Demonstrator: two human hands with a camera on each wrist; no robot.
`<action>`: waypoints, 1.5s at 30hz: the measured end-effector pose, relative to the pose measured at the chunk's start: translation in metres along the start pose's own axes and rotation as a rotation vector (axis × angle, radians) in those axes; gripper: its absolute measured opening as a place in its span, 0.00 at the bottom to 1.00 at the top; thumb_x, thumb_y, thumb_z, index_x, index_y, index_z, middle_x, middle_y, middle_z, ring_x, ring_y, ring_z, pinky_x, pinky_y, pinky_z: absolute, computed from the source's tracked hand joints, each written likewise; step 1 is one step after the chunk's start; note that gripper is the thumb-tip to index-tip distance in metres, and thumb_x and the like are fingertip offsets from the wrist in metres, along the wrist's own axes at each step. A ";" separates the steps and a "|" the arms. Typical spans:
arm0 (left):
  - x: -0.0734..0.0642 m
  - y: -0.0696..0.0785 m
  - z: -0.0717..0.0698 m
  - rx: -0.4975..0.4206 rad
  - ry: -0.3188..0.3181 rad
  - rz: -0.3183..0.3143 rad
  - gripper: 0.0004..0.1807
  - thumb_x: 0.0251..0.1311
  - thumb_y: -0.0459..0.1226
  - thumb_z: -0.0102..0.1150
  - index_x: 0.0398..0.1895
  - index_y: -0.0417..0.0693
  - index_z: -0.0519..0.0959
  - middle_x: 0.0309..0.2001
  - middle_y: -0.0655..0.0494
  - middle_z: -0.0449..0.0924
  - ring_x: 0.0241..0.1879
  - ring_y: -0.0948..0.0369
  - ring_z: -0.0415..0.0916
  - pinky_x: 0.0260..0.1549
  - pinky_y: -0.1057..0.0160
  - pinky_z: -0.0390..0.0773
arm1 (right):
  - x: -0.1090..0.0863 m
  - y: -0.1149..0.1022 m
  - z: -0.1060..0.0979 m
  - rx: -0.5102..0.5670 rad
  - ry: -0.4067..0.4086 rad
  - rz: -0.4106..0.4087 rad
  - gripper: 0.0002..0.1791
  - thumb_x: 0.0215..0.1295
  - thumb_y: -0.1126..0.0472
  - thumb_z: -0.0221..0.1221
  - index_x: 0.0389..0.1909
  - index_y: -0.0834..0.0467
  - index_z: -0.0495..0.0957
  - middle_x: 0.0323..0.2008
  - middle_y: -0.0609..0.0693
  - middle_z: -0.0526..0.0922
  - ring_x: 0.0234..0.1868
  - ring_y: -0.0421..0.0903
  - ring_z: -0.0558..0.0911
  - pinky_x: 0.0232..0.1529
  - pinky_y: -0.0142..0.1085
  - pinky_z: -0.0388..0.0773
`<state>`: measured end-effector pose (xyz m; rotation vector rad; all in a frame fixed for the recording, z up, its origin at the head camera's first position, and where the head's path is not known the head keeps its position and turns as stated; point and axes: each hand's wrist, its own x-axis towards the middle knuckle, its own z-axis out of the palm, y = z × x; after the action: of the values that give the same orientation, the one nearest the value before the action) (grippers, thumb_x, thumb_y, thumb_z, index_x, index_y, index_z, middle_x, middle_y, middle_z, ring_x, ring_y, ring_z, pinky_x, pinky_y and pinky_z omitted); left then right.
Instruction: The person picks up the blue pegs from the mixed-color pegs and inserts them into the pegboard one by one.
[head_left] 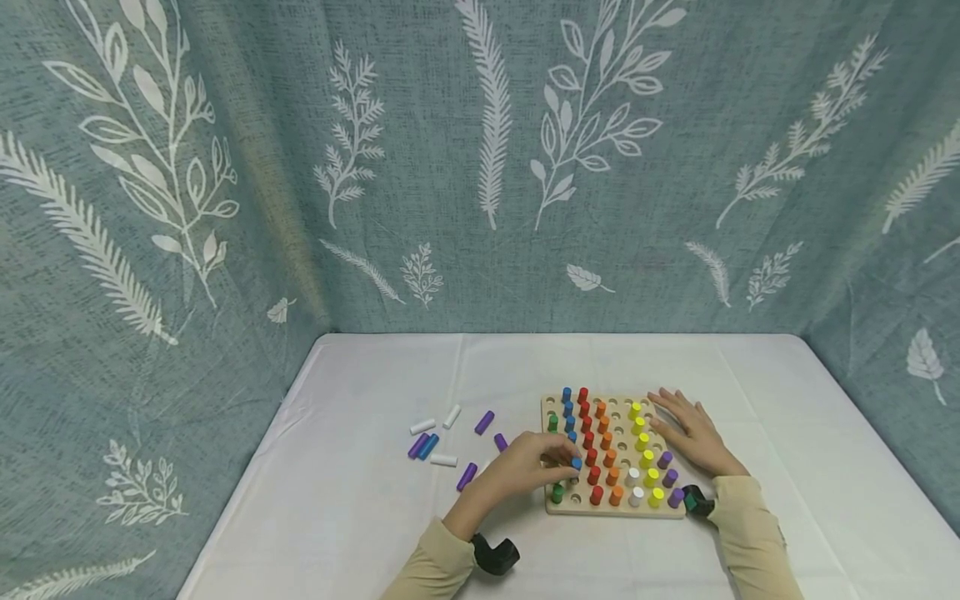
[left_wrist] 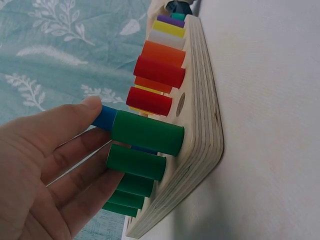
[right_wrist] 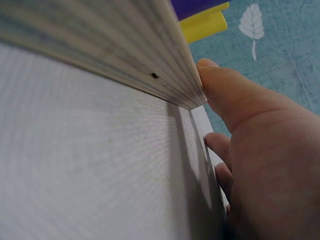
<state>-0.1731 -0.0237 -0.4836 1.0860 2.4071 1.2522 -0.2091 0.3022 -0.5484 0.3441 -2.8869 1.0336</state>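
My left hand (head_left: 525, 462) pinches a blue peg (head_left: 577, 463) between thumb and fingers, over the blue column of a wooden pegboard (head_left: 624, 511). In the left wrist view the blue peg (left_wrist: 103, 118) is partly hidden behind a standing green peg (left_wrist: 148, 133), so I cannot tell whether its lower end is in a hole. Rows of green, blue, red, orange, white, yellow and purple pegs stand upright in the board. At the board's right edge rests my right hand (head_left: 693, 433), fingers extended; its thumb (right_wrist: 225, 87) touches the edge in the right wrist view.
Left of the board, loose pegs lie on the white table (head_left: 337, 517): several purple ones such as this purple peg (head_left: 484, 422), a blue peg (head_left: 428, 447) and several white ones such as this white peg (head_left: 444, 460). A patterned curtain (head_left: 450, 167) hangs behind the table.
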 end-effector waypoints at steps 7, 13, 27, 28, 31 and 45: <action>0.000 -0.003 0.002 0.042 -0.010 -0.013 0.11 0.57 0.40 0.62 0.43 0.48 0.80 0.41 0.56 0.83 0.39 0.73 0.77 0.42 0.73 0.76 | 0.000 -0.001 -0.001 -0.003 -0.001 -0.001 0.33 0.65 0.44 0.51 0.68 0.54 0.60 0.69 0.65 0.52 0.70 0.66 0.44 0.67 0.60 0.31; -0.001 -0.004 0.004 0.066 -0.007 -0.031 0.11 0.57 0.40 0.62 0.42 0.49 0.81 0.40 0.57 0.84 0.37 0.73 0.78 0.38 0.75 0.76 | 0.000 -0.003 -0.002 -0.003 -0.009 0.003 0.33 0.66 0.44 0.51 0.68 0.55 0.60 0.69 0.65 0.51 0.70 0.66 0.44 0.67 0.60 0.30; -0.001 -0.005 0.007 0.073 0.016 -0.054 0.10 0.57 0.40 0.62 0.41 0.51 0.81 0.35 0.64 0.83 0.34 0.75 0.76 0.35 0.77 0.75 | 0.001 -0.002 -0.001 0.001 -0.005 -0.012 0.32 0.66 0.45 0.51 0.67 0.54 0.60 0.69 0.66 0.52 0.70 0.66 0.44 0.67 0.61 0.31; -0.001 -0.006 0.008 0.071 0.017 -0.052 0.10 0.56 0.40 0.62 0.41 0.51 0.81 0.35 0.64 0.83 0.34 0.75 0.76 0.35 0.77 0.75 | 0.001 -0.002 -0.001 0.001 -0.005 -0.012 0.32 0.66 0.45 0.51 0.67 0.54 0.60 0.69 0.65 0.52 0.70 0.66 0.44 0.67 0.61 0.30; -0.001 -0.007 0.009 0.056 0.018 -0.052 0.10 0.56 0.39 0.62 0.41 0.51 0.81 0.35 0.64 0.83 0.33 0.75 0.75 0.35 0.76 0.75 | 0.001 -0.001 0.000 0.005 -0.002 -0.012 0.32 0.66 0.45 0.51 0.67 0.54 0.60 0.69 0.65 0.52 0.70 0.66 0.44 0.67 0.60 0.30; -0.002 -0.004 0.008 0.041 0.006 -0.052 0.10 0.57 0.38 0.62 0.42 0.49 0.80 0.35 0.63 0.82 0.32 0.75 0.74 0.34 0.76 0.74 | 0.000 0.002 0.001 0.016 0.008 -0.027 0.32 0.66 0.46 0.51 0.67 0.53 0.60 0.69 0.65 0.52 0.70 0.66 0.45 0.67 0.60 0.30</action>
<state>-0.1696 -0.0220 -0.4920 1.0252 2.4595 1.1962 -0.2093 0.3028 -0.5503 0.3773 -2.8599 1.0518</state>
